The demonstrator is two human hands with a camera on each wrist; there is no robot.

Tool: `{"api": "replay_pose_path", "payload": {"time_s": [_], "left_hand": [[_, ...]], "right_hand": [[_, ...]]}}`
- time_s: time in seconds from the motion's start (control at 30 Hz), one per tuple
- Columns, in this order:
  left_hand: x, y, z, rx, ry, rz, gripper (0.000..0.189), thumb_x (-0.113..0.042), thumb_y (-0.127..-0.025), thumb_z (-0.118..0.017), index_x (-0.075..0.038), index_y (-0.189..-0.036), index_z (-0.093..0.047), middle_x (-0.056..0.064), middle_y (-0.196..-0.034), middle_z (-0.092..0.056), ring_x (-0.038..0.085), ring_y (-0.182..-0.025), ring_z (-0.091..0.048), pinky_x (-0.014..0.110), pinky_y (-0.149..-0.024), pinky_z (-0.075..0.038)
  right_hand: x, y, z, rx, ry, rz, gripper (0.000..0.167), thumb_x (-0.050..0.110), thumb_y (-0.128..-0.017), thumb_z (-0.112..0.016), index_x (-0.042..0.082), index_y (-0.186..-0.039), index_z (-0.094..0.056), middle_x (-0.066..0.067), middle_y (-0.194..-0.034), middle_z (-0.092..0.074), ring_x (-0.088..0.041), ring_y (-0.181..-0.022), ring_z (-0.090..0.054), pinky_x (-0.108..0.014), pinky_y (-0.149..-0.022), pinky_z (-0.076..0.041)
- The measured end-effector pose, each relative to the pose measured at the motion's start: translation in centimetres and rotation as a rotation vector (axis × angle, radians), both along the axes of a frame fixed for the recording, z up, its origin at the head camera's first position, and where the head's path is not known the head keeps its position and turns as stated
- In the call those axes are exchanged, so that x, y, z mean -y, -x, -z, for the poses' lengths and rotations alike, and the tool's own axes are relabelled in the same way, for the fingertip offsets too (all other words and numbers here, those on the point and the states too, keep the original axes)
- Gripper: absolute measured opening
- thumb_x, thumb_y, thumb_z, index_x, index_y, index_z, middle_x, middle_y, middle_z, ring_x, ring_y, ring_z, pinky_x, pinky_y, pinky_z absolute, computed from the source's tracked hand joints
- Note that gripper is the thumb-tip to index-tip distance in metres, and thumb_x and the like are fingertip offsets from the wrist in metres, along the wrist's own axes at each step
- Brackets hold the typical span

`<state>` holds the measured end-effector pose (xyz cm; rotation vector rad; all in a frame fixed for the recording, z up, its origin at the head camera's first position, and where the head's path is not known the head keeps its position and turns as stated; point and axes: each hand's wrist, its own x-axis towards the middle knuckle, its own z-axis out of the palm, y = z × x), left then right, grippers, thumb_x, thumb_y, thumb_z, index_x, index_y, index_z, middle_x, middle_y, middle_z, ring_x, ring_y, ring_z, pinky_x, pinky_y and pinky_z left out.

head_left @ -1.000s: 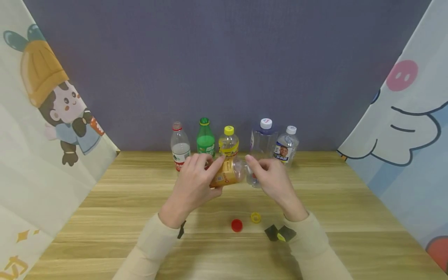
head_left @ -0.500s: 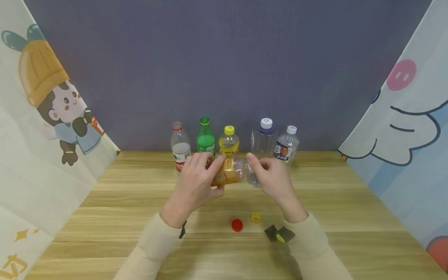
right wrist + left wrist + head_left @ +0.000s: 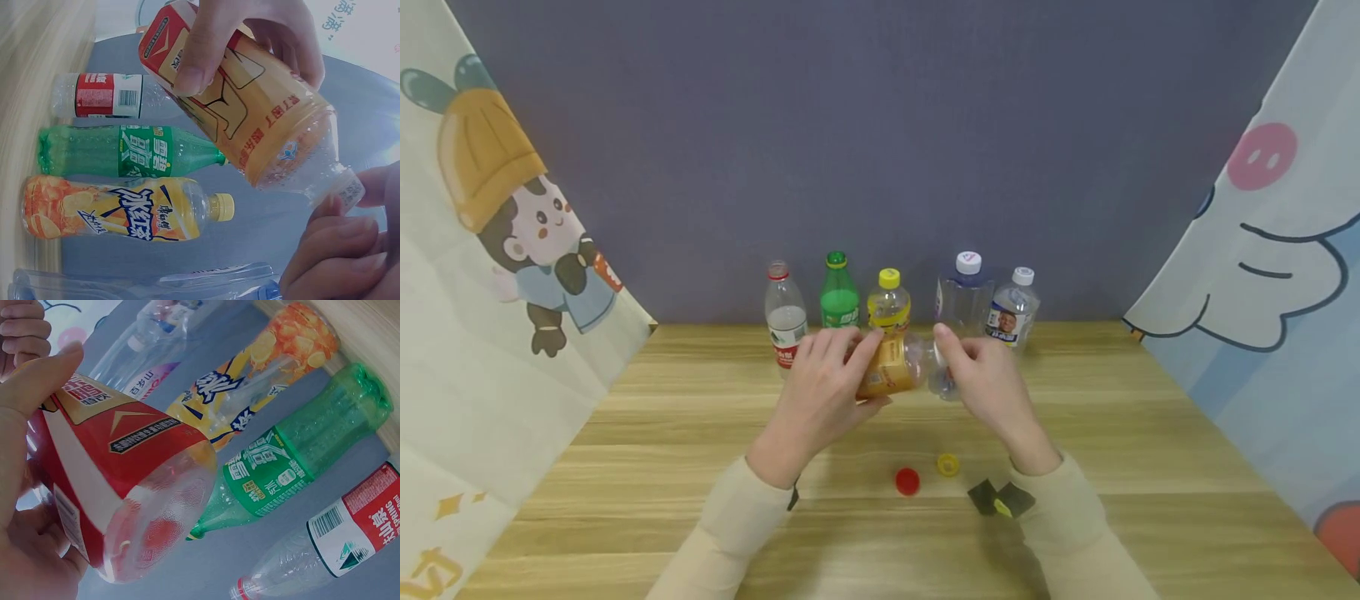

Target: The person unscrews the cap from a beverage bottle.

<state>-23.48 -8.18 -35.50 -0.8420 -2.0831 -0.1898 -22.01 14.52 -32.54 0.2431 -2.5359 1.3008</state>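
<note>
My left hand (image 3: 820,383) grips a plastic bottle (image 3: 886,367) around its red and gold label, holding it tilted on its side above the table. In the left wrist view the clear, textured base (image 3: 156,519) of this bottle faces the camera. Its neck points right, toward my right hand (image 3: 988,383). Thumb and curled fingers of that hand pinch the white cap (image 3: 349,189) at the neck, as the right wrist view shows. Below the hands, a red bottle cap (image 3: 907,481) and a yellow cap (image 3: 948,464) lie on the wooden table (image 3: 700,433).
Along the back stand an uncapped clear bottle (image 3: 786,321), an uncapped green bottle (image 3: 840,300), a yellow-capped iced tea bottle (image 3: 889,304), a large white-capped bottle (image 3: 966,296) and a smaller one (image 3: 1013,310). Dark scraps (image 3: 1017,499) lie by the right sleeve.
My left hand and the bottle have shifted slightly to the right. The right thumb has moved a little up and right at the cap. The caps on the table stay put.
</note>
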Motion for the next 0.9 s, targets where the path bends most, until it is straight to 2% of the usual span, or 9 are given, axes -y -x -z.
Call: {"api": "replay_pose_path", "payload": {"time_s": [0.17, 0.4, 0.7, 0.9], "left_hand": [[-0.01, 0.1, 0.07, -0.006, 0.015, -0.027, 0.083, -0.036, -0.058, -0.097, -0.002, -0.126, -0.062, 0.014, -0.113, -0.063, 0.032, -0.099, -0.058, 0.044, -0.08, -0.048], [0.04, 0.26, 0.32, -0.006, 0.051, -0.053, 0.077, -0.037, -0.057, -0.095, -0.003, -0.12, -0.065, 0.013, -0.112, -0.066, 0.031, -0.099, -0.06, 0.042, -0.077, -0.048], [0.38, -0.04, -0.08, -0.012, 0.036, -0.028, 0.073, -0.032, -0.055, -0.094, -0.002, -0.114, -0.064, 0.012, -0.101, -0.062, 0.03, -0.092, -0.057, 0.041, -0.075, -0.046], [0.44, 0.1, -0.13, -0.001, 0.027, -0.015, 0.073, -0.032, -0.054, -0.094, 0.0, -0.113, -0.064, 0.011, -0.1, -0.061, 0.031, -0.091, -0.057, 0.041, -0.075, -0.046]], "right_hand": [[0.13, 0.19, 0.22, 0.008, 0.018, 0.0, 0.059, 0.048, -0.104, -0.049, 0.01, -0.059, -0.052, 0.0, -0.053, -0.046, -0.016, -0.048, -0.04, -0.029, -0.044, -0.035], [-0.1, 0.58, 0.43, 0.045, -0.045, -0.042, 0.06, 0.051, -0.105, -0.045, 0.009, -0.064, -0.054, 0.0, -0.057, -0.047, -0.015, -0.05, -0.04, -0.029, -0.047, -0.036], [-0.01, 0.57, 0.47, 0.016, -0.007, -0.096, 0.055, 0.045, -0.105, -0.05, 0.004, -0.073, -0.067, -0.005, -0.065, -0.06, -0.017, -0.055, -0.048, -0.029, -0.05, -0.042], [0.16, 0.6, 0.5, 0.008, 0.007, -0.082, 0.054, 0.043, -0.105, -0.051, 0.002, -0.076, -0.07, -0.007, -0.068, -0.063, -0.019, -0.056, -0.051, -0.031, -0.052, -0.044]]}}
